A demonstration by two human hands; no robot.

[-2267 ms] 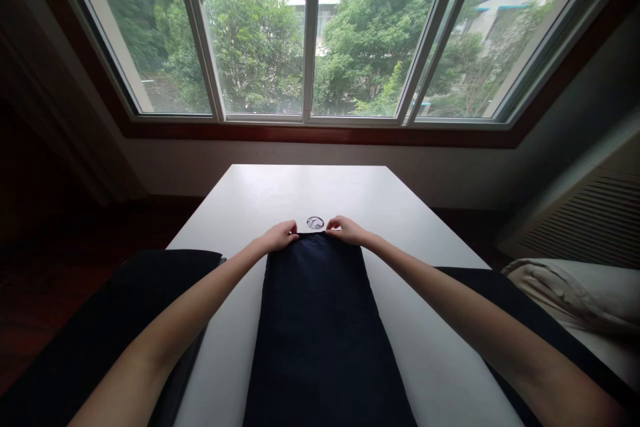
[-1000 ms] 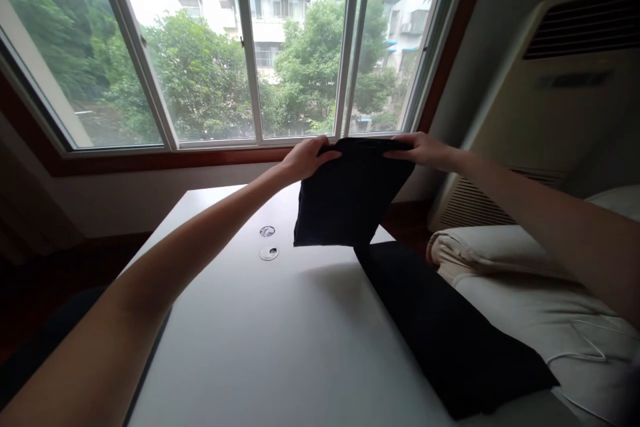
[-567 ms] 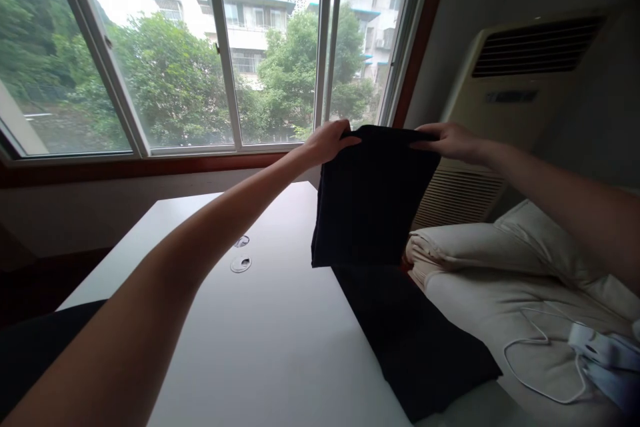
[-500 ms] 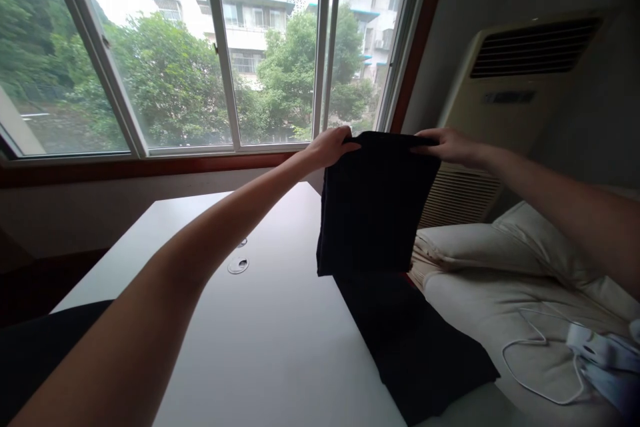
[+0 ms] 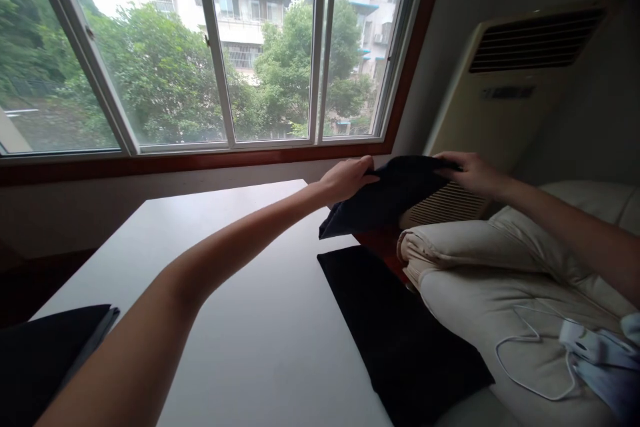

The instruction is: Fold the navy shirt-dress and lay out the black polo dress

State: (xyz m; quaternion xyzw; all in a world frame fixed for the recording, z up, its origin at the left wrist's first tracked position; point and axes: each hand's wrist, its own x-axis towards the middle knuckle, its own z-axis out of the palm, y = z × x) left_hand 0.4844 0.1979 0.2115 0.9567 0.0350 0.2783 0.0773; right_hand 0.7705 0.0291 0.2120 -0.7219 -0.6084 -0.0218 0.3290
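Observation:
A folded dark navy cloth (image 5: 387, 197) is held in the air past the right edge of the white table (image 5: 240, 293), tilted almost flat above rolled cream bedding (image 5: 450, 243). My left hand (image 5: 347, 177) pinches its near-left corner. My right hand (image 5: 467, 170) grips its far-right edge. Both hands are closed on the cloth, and its lower end hangs toward the table edge.
A second dark cloth (image 5: 400, 333) lies flat along the table's right edge. A dark item (image 5: 45, 360) rests at the table's near-left corner. A white cable and device (image 5: 575, 343) lie on the cream bedding. A beige air-conditioner unit (image 5: 510, 80) stands by the window (image 5: 215, 53).
Both hands lifted the folded cloth off the table, carried it right, then lowered and tilted it toward the bedding. The view turned right with it.

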